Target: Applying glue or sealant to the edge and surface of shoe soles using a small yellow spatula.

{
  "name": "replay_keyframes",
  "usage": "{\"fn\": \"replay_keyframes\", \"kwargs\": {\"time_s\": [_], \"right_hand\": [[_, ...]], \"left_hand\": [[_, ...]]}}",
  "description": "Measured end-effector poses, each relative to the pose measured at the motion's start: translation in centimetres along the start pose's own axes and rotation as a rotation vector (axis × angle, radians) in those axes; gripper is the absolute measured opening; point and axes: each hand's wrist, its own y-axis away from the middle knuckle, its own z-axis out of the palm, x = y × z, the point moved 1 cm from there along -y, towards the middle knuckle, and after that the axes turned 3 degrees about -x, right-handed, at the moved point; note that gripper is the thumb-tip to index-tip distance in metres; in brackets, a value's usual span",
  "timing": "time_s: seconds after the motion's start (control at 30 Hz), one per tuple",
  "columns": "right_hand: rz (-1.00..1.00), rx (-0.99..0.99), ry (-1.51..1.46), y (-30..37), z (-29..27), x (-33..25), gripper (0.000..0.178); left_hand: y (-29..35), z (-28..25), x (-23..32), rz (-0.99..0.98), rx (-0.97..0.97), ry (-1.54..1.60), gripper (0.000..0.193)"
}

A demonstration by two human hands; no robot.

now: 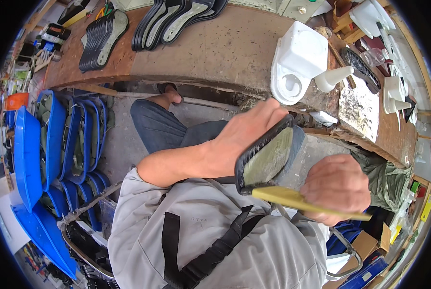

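Observation:
My left hand [246, 132] grips a shoe piece with a dark, thick rim and an olive-green face [267, 156], held tilted in front of my chest. My right hand [336, 188] is closed round a flat yellow handle [285, 196], slightly blurred. The handle's left end lies by the lower edge of the shoe piece; whether they touch I cannot tell, nor can I see what its tip looks like. Just beyond my left hand, a white plastic pot with a round opening [302, 50] stands at the bench edge.
Stacks of dark shoe soles [104, 41] lie on the brown workbench [205, 53]. A white nozzle [333, 78] and a black sole [361, 69] are on the right. Blue trays [27, 154] with green pieces stand at left. A cardboard box [362, 245] is at lower right.

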Motion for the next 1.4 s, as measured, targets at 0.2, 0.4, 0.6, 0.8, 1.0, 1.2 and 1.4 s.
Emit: {"fn": "replay_keyframes", "kwargs": {"time_s": [0.2, 0.4, 0.6, 0.8, 1.0, 1.2, 1.4], "right_hand": [[0.282, 0.348, 0.059, 1.1, 1.0, -0.7, 0.016], [0.021, 0.285, 0.271, -0.4, 2.7, -1.7, 0.018], [-0.062, 0.301, 0.326, -0.4, 2.4, -2.2, 0.013], [-0.089, 0.346, 0.073, -0.2, 0.8, -1.8, 0.017], [0.087, 0.309, 0.035, -0.4, 0.0, 0.0, 0.018], [0.054, 0.197, 0.066, -0.7, 0.5, 0.1, 0.018], [-0.015, -0.024, 0.051, -1.7, -1.0, 0.4, 0.018]], "left_hand": [[-1.1, -0.7, 0.2, -0.004, 0.352, -0.565, 0.047], [-1.1, -1.4, -0.8, -0.037, 0.393, -0.643, 0.051], [-1.3, -1.0, -1.1, -0.043, 0.412, -0.52, 0.051], [-1.3, -0.7, -0.9, -0.011, 0.32, -0.368, 0.051], [-1.2, -0.3, -0.2, -0.04, 0.208, -0.249, 0.048], [-0.9, -0.8, 0.6, -0.081, 0.071, -0.116, 0.047], [-0.7, -0.8, 0.8, -0.068, -0.046, 0.032, 0.05]]}}
